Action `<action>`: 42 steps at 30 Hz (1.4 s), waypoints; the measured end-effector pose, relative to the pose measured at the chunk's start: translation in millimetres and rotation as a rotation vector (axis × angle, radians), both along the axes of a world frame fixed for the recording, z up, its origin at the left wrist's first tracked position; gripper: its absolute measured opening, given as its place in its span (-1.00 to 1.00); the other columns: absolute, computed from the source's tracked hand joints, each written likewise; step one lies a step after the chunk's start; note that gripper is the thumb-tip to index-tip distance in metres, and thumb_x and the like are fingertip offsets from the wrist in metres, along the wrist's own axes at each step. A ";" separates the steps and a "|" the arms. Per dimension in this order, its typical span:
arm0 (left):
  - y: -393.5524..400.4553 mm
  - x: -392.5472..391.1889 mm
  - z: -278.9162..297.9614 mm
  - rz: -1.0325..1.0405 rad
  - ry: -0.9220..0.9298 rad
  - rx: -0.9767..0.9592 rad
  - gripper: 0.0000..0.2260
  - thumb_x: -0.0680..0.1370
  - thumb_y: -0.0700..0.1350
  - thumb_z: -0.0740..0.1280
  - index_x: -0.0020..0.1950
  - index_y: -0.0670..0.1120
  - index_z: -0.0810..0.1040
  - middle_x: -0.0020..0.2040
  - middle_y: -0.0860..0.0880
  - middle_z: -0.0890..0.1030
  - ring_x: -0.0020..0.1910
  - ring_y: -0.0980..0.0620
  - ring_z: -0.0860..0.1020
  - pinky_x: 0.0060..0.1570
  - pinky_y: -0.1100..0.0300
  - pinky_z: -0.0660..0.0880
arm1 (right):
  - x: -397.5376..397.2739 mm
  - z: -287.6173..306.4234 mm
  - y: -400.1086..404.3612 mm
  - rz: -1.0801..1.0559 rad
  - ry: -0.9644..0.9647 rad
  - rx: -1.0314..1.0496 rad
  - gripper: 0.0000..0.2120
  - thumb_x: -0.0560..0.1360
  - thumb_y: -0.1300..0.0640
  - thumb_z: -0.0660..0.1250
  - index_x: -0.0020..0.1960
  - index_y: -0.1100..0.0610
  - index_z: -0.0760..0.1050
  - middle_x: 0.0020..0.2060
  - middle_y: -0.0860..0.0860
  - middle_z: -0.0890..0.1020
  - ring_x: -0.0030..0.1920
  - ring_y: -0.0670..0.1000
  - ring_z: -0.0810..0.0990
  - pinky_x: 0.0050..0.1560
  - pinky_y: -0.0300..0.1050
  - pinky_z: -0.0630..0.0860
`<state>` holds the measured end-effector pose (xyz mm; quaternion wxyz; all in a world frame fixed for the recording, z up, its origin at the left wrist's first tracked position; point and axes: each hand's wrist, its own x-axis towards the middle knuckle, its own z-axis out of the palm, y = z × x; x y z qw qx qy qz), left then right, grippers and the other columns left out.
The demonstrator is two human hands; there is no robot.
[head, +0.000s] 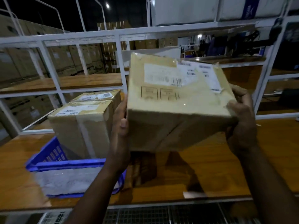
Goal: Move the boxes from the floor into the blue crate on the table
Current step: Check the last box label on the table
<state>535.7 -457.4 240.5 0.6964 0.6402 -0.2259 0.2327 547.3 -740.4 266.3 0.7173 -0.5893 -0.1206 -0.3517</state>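
I hold a taped cardboard box point(174, 102) with white shipping labels in the air above the wooden table point(210, 167). My left hand point(120, 131) grips its left side and my right hand point(242, 117) grips its right corner. The box is tilted, its labelled face toward me. To the lower left, the blue crate point(53, 164) stands on the table. Two labelled cardboard boxes stand upright in it: a near one point(80, 126) and one behind it point(100, 97). The held box is right of the crate and higher than the boxes in it.
A white metal rack frame point(119, 62) with wooden shelves rises behind the table. Stacked cartons fill the dim background at left. A metal grate point(153, 214) runs below the table's front edge.
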 end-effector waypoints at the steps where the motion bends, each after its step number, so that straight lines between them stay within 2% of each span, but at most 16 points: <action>1: -1.3 0.2 -2.9 0.024 0.009 0.034 -0.13 0.46 0.52 0.18 0.58 -0.03 0.25 0.50 -0.13 0.39 0.44 -0.13 0.43 0.29 -0.19 0.48 | -2.5 -0.5 2.8 0.065 0.013 0.008 -0.52 0.46 -0.10 0.27 0.36 -0.03 0.40 0.32 0.09 0.50 0.29 0.15 0.53 0.19 0.22 0.52; 3: -5.4 -1.1 -7.7 0.055 0.054 0.076 -0.12 0.43 0.56 0.18 0.57 0.03 0.24 0.48 -0.03 0.42 0.41 -0.03 0.46 0.23 -0.10 0.52 | -3.3 -3.4 7.9 0.105 0.048 -0.042 -0.55 0.43 -0.16 0.28 0.31 -0.16 0.44 0.31 0.04 0.51 0.28 0.13 0.55 0.21 0.29 0.53; 6: -10.5 0.5 -28.0 0.072 0.146 0.014 -0.11 0.38 0.58 0.20 0.55 0.07 0.26 0.42 0.14 0.49 0.38 0.14 0.48 0.25 0.12 0.47 | 0.1 -21.2 11.1 0.070 0.091 -0.087 -0.45 0.39 -0.17 0.30 0.37 -0.14 0.42 0.30 -0.04 0.52 0.26 0.04 0.56 0.17 0.22 0.57; 9: -10.4 6.3 -45.2 0.094 0.227 -0.032 -0.16 0.39 0.57 0.22 0.50 0.07 0.33 0.37 0.13 0.54 0.35 0.15 0.51 0.26 0.09 0.48 | 3.2 -41.6 17.6 0.060 0.133 -0.120 -0.42 0.41 -0.10 0.30 0.43 -0.11 0.37 0.29 -0.14 0.52 0.23 -0.10 0.55 0.07 -0.03 0.57; 12: -8.8 13.4 -53.0 0.123 0.283 -0.043 -0.33 0.48 0.44 0.25 0.44 0.06 0.36 0.30 0.08 0.59 0.28 0.12 0.57 0.27 -0.09 0.53 | 8.4 -60.2 23.4 0.040 0.173 -0.133 -0.48 0.44 0.02 0.27 0.40 -0.13 0.40 0.19 -0.32 0.53 0.13 -0.30 0.55 -0.03 -0.24 0.53; 15: -3.4 22.1 -59.3 0.177 0.294 0.016 -0.52 0.58 0.22 0.31 0.46 0.14 0.32 0.30 0.09 0.57 0.24 0.14 0.59 0.25 -0.13 0.56 | 12.9 -74.5 28.2 -0.002 0.218 -0.208 -0.53 0.45 0.02 0.27 0.36 -0.13 0.44 0.20 -0.28 0.54 0.16 -0.29 0.52 0.05 -0.17 0.54; 17: 0.9 27.5 -60.8 0.197 0.256 0.060 -0.50 0.58 0.15 0.33 0.50 0.19 0.29 0.38 0.10 0.50 0.29 0.14 0.55 0.25 -0.09 0.57 | 18.2 -77.8 30.7 -0.031 0.230 -0.279 -0.56 0.47 -0.01 0.25 0.35 -0.12 0.45 0.32 -0.19 0.51 0.26 -0.24 0.48 0.16 -0.22 0.50; 19: 5.3 32.3 -55.5 0.299 0.146 0.183 -0.50 0.59 0.09 0.29 0.53 0.17 0.31 0.49 0.12 0.37 0.42 0.17 0.42 0.33 0.05 0.49 | 24.6 -72.5 34.9 -0.114 0.222 -0.419 -0.59 0.50 -0.01 0.20 0.33 -0.08 0.49 0.44 -0.15 0.40 0.39 -0.21 0.33 0.28 -0.25 0.36; 22: 8.6 41.5 -43.8 0.457 -0.102 0.519 -0.62 0.62 0.00 0.23 0.45 0.08 0.48 0.52 0.12 0.37 0.56 0.16 0.22 0.47 0.10 0.27 | 32.4 -67.6 42.3 -0.301 0.082 -0.748 -0.68 0.59 0.02 0.16 0.24 0.01 0.59 0.43 -0.07 0.46 0.49 -0.13 0.27 0.44 -0.04 0.26; 25: 3.7 42.0 -41.3 0.472 -0.132 0.703 -0.62 0.61 0.16 0.21 0.37 0.08 0.57 0.36 0.20 0.50 0.46 0.21 0.32 0.41 -0.01 0.40 | 29.9 -70.3 48.0 -0.358 0.001 -0.923 -0.64 0.58 -0.16 0.19 0.20 0.01 0.59 0.23 -0.07 0.62 0.35 -0.19 0.39 0.46 0.23 0.28; 29: 3.4 42.5 -45.1 0.532 -0.158 0.863 -0.46 0.55 0.34 0.25 0.43 0.10 0.52 0.40 0.14 0.50 0.43 0.19 0.31 0.32 0.18 0.36 | 29.9 -67.3 53.1 -0.468 0.007 -1.044 -0.59 0.51 -0.28 0.30 0.13 0.02 0.59 0.18 -0.07 0.64 0.36 -0.09 0.46 0.52 0.26 0.13; 31: 6.1 45.3 -46.0 0.537 -0.146 0.890 -0.43 0.53 0.38 0.26 0.43 0.10 0.52 0.41 0.13 0.50 0.45 0.15 0.31 0.31 0.19 0.33 | 31.3 -65.8 55.7 -0.502 0.004 -1.133 -0.53 0.53 -0.32 0.25 0.18 0.01 0.59 0.23 -0.06 0.63 0.39 -0.06 0.45 0.53 0.26 0.08; 33: 7.7 47.3 -46.4 0.538 -0.145 0.867 -0.46 0.52 0.37 0.26 0.39 0.10 0.56 0.38 0.13 0.53 0.45 0.17 0.32 0.30 0.20 0.34 | 31.7 -68.8 56.7 -0.496 -0.022 -1.172 -0.48 0.54 -0.34 0.19 0.25 0.01 0.58 0.26 -0.05 0.62 0.37 -0.07 0.48 0.52 0.21 0.14; 38: 6.2 47.4 -50.4 0.569 -0.198 0.803 -0.52 0.53 0.31 0.30 0.30 0.05 0.62 0.30 0.10 0.59 0.43 0.16 0.33 0.29 0.24 0.33 | 32.1 -72.9 58.2 -0.496 -0.045 -1.147 -0.48 0.53 -0.34 0.21 0.22 0.02 0.61 0.22 -0.05 0.65 0.33 -0.07 0.52 0.49 0.16 0.20; 40: 5.0 47.4 -52.2 0.571 -0.218 0.805 -0.49 0.52 0.31 0.32 0.35 0.04 0.59 0.34 0.09 0.55 0.46 0.14 0.30 0.33 0.18 0.35 | 30.8 -72.6 58.0 -0.495 -0.035 -1.173 -0.47 0.53 -0.35 0.22 0.26 0.01 0.58 0.26 -0.06 0.62 0.37 -0.06 0.47 0.50 0.18 0.18; 42: 2.2 46.2 -56.3 0.524 -0.221 0.752 -0.39 0.51 0.29 0.34 0.47 0.01 0.46 0.46 0.05 0.42 0.51 0.11 0.26 0.39 0.14 0.34 | 30.6 -72.2 55.8 -0.486 -0.005 -1.209 -0.45 0.51 -0.36 0.26 0.33 -0.02 0.52 0.33 -0.06 0.57 0.42 -0.04 0.40 0.49 0.20 0.19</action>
